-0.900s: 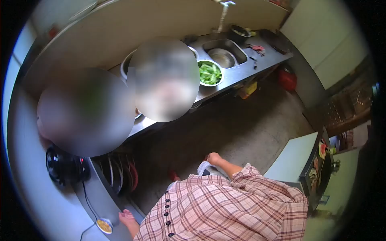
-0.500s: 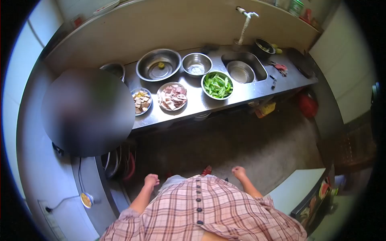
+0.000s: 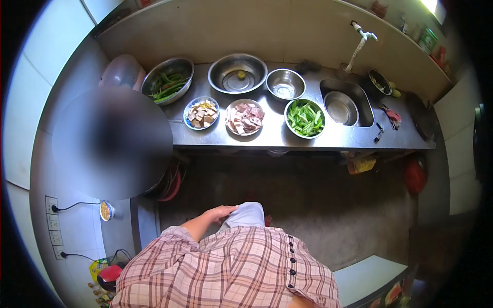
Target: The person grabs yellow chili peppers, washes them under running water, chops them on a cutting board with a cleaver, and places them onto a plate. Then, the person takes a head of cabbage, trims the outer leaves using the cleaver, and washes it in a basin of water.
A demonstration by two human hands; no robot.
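Note:
My left hand (image 3: 222, 212) is low in the middle, beside my raised grey trouser leg (image 3: 246, 214). Its fingers lie stretched out near the cloth, holding nothing I can see. The right hand is not visible; only a bit of bare arm (image 3: 301, 302) shows at the bottom edge. Ahead on the steel counter (image 3: 257, 139) are a plate of cut meat (image 3: 245, 117), a plate of brown-edged cubes (image 3: 201, 113) and a bowl of sliced green vegetable (image 3: 304, 118). Neither hand touches these.
Behind them stand a large bowl (image 3: 237, 74), a smaller bowl (image 3: 285, 84) and a bowl of long green peppers (image 3: 168, 81). The sink (image 3: 365, 105) holds a basin. A white-topped cabinet (image 3: 367, 280) is at lower right, a small bowl (image 3: 106, 211) at left. A blurred disc hides the left.
The view has swung left, and the counter now lies nearly level across it. My left hand has moved from hanging at my side to beside my leg. My right hand has gone out of view.

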